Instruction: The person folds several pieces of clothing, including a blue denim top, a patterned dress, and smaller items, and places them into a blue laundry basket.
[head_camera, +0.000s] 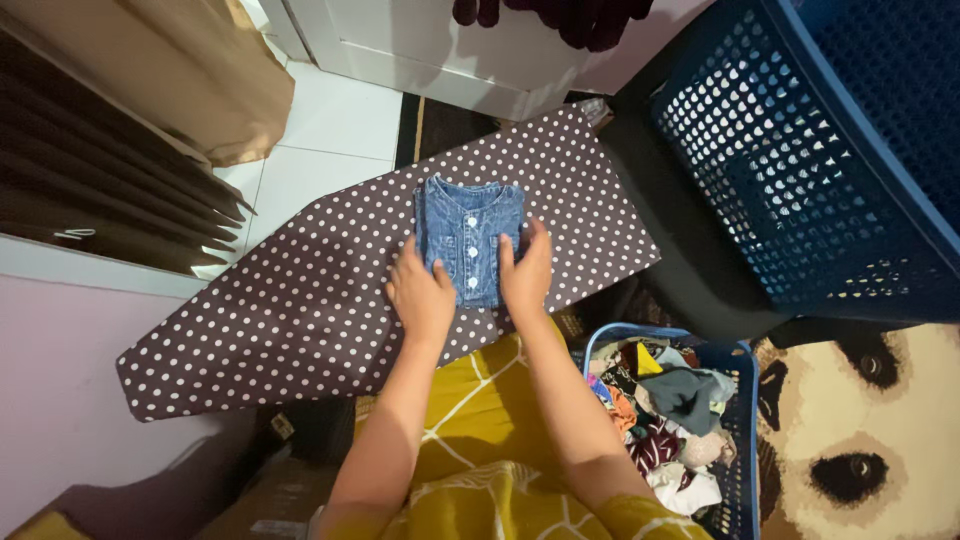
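Observation:
A small blue denim shirt (468, 225) with white buttons lies folded into a neat rectangle on a brown ironing board with white polka dots (300, 310). My left hand (420, 290) rests flat at the shirt's near left corner, fingers together on the fabric edge. My right hand (527, 272) presses flat on the shirt's near right side. Neither hand grips the cloth; both lie palm down on it.
A large dark blue perforated laundry basket (800, 170) stands empty to the right. A smaller blue basket (740, 440) full of mixed clothes sits near my right arm. A panda-face rug (870, 440) lies at the lower right. Brown curtains (130, 130) and a white cabinet (420, 50) stand beyond the board.

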